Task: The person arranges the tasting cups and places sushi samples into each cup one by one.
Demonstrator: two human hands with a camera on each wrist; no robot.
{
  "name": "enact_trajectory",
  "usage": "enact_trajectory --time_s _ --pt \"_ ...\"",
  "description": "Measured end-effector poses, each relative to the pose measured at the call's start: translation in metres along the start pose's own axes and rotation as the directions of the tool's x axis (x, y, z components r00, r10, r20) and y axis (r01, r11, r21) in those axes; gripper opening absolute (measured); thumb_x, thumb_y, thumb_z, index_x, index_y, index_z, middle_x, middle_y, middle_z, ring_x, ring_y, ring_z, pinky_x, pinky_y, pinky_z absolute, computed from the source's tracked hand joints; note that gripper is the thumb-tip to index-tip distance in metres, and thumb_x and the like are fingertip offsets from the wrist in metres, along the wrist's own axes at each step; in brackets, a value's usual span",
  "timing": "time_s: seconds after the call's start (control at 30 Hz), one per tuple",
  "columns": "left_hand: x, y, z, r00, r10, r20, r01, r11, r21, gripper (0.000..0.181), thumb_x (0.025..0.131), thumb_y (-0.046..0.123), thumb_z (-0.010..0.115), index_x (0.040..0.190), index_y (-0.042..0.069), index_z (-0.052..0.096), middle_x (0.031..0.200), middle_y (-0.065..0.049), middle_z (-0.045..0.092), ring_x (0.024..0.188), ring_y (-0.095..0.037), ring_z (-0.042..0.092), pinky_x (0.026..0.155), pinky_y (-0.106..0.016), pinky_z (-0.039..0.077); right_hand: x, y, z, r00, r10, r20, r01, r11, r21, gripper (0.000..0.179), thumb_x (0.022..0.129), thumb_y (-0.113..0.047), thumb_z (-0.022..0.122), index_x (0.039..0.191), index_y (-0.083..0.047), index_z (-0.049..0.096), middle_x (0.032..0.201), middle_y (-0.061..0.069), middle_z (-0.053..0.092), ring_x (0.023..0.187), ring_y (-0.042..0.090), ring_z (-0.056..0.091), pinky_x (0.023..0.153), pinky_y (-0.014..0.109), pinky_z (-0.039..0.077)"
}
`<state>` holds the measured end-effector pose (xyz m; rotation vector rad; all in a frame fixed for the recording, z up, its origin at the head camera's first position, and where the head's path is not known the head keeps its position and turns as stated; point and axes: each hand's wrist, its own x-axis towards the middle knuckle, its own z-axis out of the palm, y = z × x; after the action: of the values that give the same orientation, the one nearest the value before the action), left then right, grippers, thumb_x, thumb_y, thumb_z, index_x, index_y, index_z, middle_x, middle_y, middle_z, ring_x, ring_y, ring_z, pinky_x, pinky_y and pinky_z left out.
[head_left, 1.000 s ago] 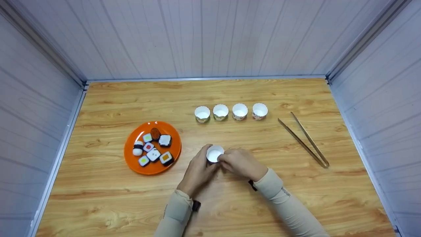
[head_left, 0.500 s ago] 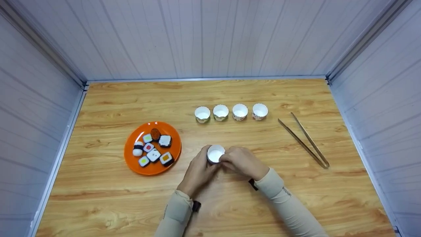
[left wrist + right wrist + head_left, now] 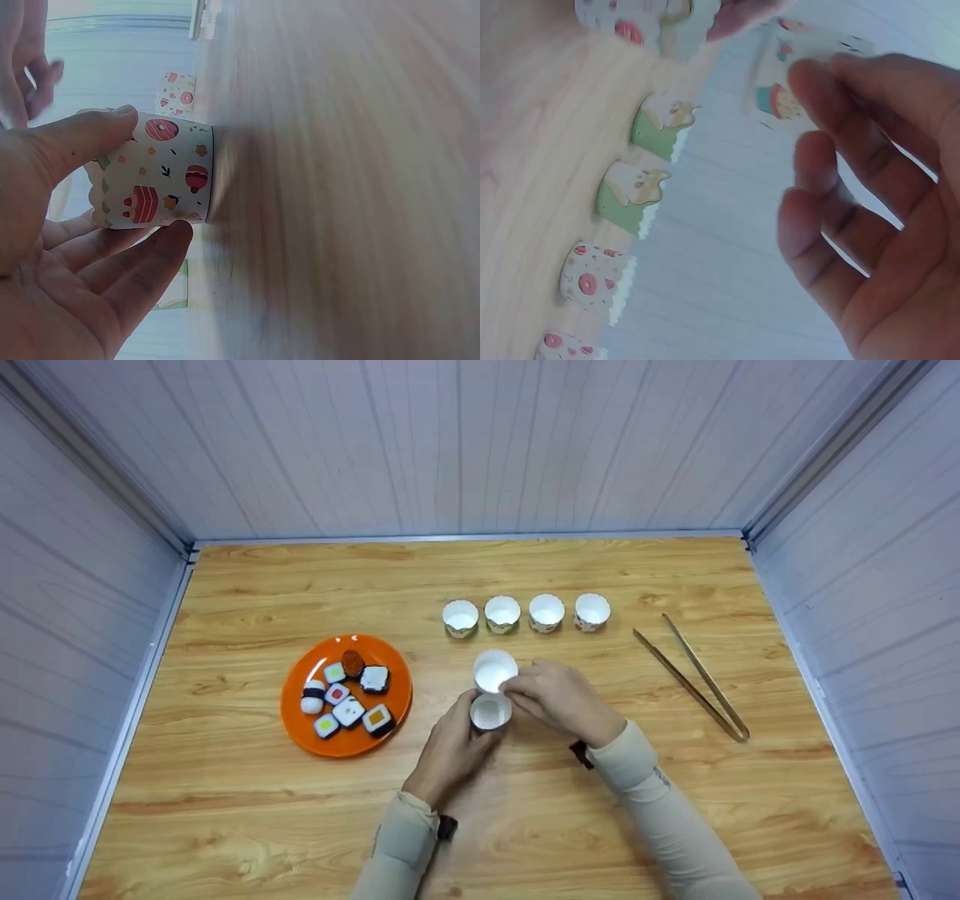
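Two cups are in hand. The right hand (image 3: 561,701) pinches the upper cup (image 3: 495,671) at its near right rim: thumb and forefinger nearly closed on the edge, the other fingers curled loosely and holding nothing. The left hand (image 3: 448,746) has the lower cup (image 3: 490,712) between thumb and fingers, the grip only as wide as the cup; its base appears to rest on the table (image 3: 300,825).

Seen from the head, the upper cup lies just beyond the lower one, its near edge overlapping the far rim. The right wrist view shows a gap between them, with the upper cup off the table. Both mouths face up, and neither cup has a marked long axis.

What seems to matter most is the way from the upper cup to the row (image 3: 502,613) of four cups: it is straight ahead, roughly in line with the second from the left. The right hand is nearer to that row than the left. The plate (image 3: 397,697) of sushi sits left of the left hand; the tongs (image 3: 690,688) lie to the right, well apart from both hands.
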<state>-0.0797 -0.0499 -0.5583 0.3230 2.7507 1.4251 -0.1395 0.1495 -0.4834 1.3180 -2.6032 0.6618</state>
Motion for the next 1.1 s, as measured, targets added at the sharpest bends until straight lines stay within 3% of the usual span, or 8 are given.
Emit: enact_trajectory --time_s 0.1,0.23,0.4,0.5,0.83,1.0,1.1 --pt "0.000 0.000 0.000 1.000 0.005 0.001 -0.005 1.000 0.002 0.058 0.091 0.019 0.075 0.139 0.005 0.047 0.133 -0.015 0.058 0.124 -0.028 0.055 0.103 -0.046 0.046 0.014 0.011 0.007 0.999 0.035 0.016 -0.035 0.999 -0.005 0.007 0.094 -0.012 0.071 0.096 -0.012 0.077 0.088 0.000 0.070 0.076 0.018 0.062 0.064 0.033 0.053" --pt "0.000 -0.002 0.000 1.000 0.002 0.004 -0.002 1.000 -0.003 0.055 0.091 0.021 0.076 0.136 0.005 0.050 0.131 -0.012 0.059 0.122 -0.026 0.056 0.102 -0.044 0.046 0.032 0.023 0.022 0.992 0.070 0.106 -0.072 0.997 0.017 0.012 0.097 -0.011 0.066 0.098 -0.012 0.077 0.089 0.001 0.070 0.081 0.019 0.064 0.069 0.034 0.053" --pt "0.000 -0.002 0.001 1.000 -0.008 0.011 0.008 1.000 0.004 0.054 0.090 0.020 0.076 0.135 0.005 0.051 0.129 -0.013 0.060 0.121 -0.026 0.057 0.101 -0.045 0.047 0.045 0.032 0.041 0.963 0.099 0.251 -0.106 0.994 0.013 0.015 0.099 -0.014 0.063 0.106 -0.012 0.076 0.098 0.004 0.072 0.089 0.020 0.067 0.077 0.038 0.055" --pt "0.001 -0.001 0.001 1.000 0.001 0.011 -0.001 1.000 0.000 0.055 0.090 0.018 0.077 0.136 0.005 0.050 0.130 -0.014 0.059 0.121 -0.026 0.057 0.101 -0.045 0.047 0.048 0.036 0.047 0.945 0.130 0.299 -0.141 0.990 0.015 0.016 0.100 -0.016 0.063 0.107 -0.013 0.076 0.099 0.003 0.072 0.090 0.020 0.067 0.076 0.039 0.056" --pt "0.001 -0.002 0.002 1.000 0.027 -0.013 -0.027 1.000 -0.008 0.054 0.091 0.018 0.076 0.137 0.007 0.050 0.130 -0.012 0.060 0.120 -0.024 0.057 0.101 -0.043 0.047 0.053 0.039 0.057 0.932 0.131 0.338 -0.150 0.988 0.030 0.013 0.100 -0.016 0.063 0.102 -0.014 0.076 0.098 0.000 0.073 0.086 0.017 0.067 0.074 0.039 0.055" --pt "0.001 -0.001 0.001 0.999 0.030 -0.017 -0.030 1.000 -0.009 0.055 0.090 0.019 0.076 0.137 0.008 0.050 0.130 -0.012 0.059 0.121 -0.024 0.057 0.101 -0.043 0.047 0.052 0.038 0.056 0.925 0.153 0.349 -0.171 0.985 0.023 0.020 0.100 -0.016 0.061 0.115 -0.013 0.074 0.106 0.002 0.073 0.090 0.018 0.067 0.076 0.040 0.056" --pt "0.001 -0.001 0.001 1.000 0.028 -0.011 -0.028 1.000 -0.013 0.056 0.091 0.018 0.076 0.139 0.008 0.049 0.132 -0.012 0.059 0.122 -0.024 0.056 0.102 -0.043 0.046 0.047 0.035 0.052 0.937 0.160 0.310 -0.174 0.985 0.017 0.023 0.100 -0.015 0.060 0.120 -0.011 0.072 0.107 0.003 0.073 0.092 0.019 0.067 0.077 0.039 0.056"
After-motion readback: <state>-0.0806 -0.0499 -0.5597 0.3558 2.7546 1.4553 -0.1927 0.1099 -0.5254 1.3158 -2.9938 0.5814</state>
